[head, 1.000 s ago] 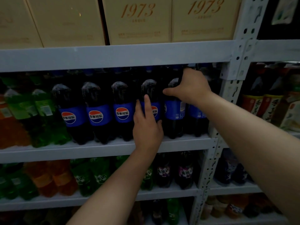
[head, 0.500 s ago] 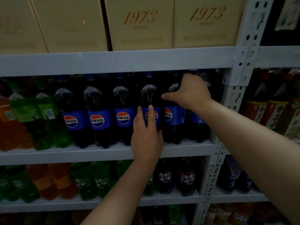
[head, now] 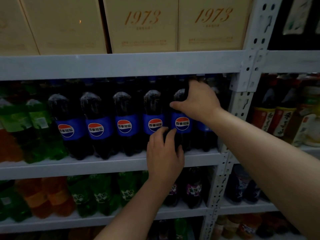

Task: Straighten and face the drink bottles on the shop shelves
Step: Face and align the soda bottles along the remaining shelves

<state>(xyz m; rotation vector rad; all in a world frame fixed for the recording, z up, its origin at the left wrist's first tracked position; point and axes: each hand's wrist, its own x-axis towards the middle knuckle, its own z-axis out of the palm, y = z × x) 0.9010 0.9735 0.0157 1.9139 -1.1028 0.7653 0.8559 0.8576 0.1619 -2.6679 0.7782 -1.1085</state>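
**Fifth in the row, held high and low**

The right grip (head: 197, 99) clasps the shoulder of the cola bottle (head: 181, 123), thumb in front, fingers lost behind its neck. The left grip (head: 164, 153) lies with spread fingers against the lower body, not closed round it. The bottle stands upright on the middle shelf (head: 103, 163), logo forward. A sixth bottle (head: 202, 128) is mostly hidden behind the right wrist — the caps (head: 152, 79) barely show in shadow.
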